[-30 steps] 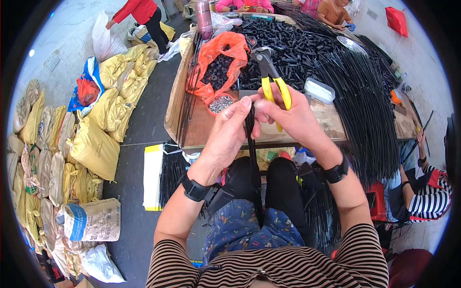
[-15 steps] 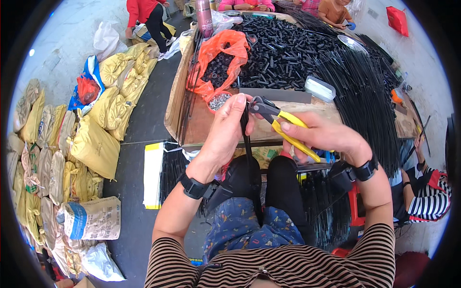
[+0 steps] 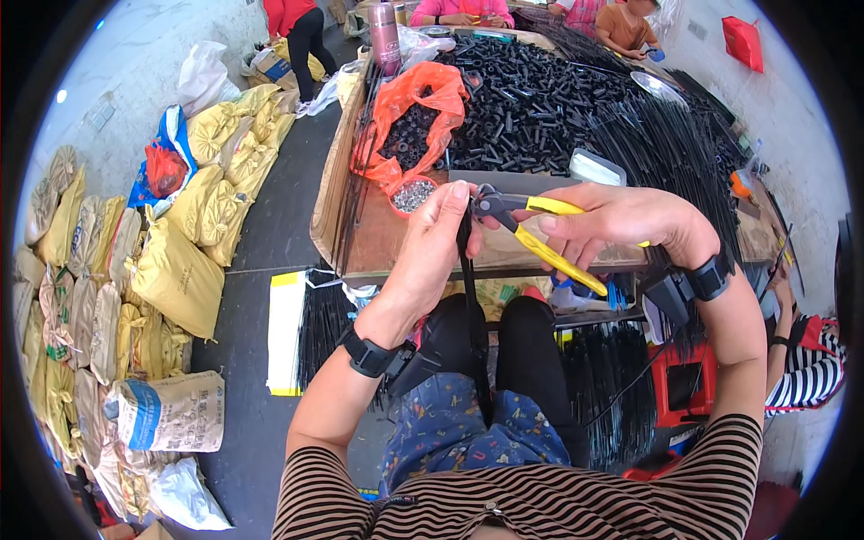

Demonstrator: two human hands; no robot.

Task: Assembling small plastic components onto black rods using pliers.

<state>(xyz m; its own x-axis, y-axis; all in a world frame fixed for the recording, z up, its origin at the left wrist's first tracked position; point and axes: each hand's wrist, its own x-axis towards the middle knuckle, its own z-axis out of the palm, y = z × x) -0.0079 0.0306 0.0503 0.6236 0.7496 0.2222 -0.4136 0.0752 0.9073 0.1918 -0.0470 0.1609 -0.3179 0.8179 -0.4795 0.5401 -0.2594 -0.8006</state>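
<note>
The left hand is pinched on a bundle of black strips, which hangs over the front edge of the bench and down between the knees. It has barely moved since 0.5 s ago. The right hand grips the yellow-handled pliers, whose dark head meets the top of the strips beside the left fingertips; whether the jaws bite on them I cannot tell. The 2 handles stand wider apart than before, and the right wrist has swung up and outward, covering part of the clear box and uncovering more of the red stool. The person in red at the top has shifted rightward.

As for writing, the pale sack at lower left bears a blue band and dark printed characters, the pink bottle has small pale lettering, and coloured letters dot the blue apron cloth.
</note>
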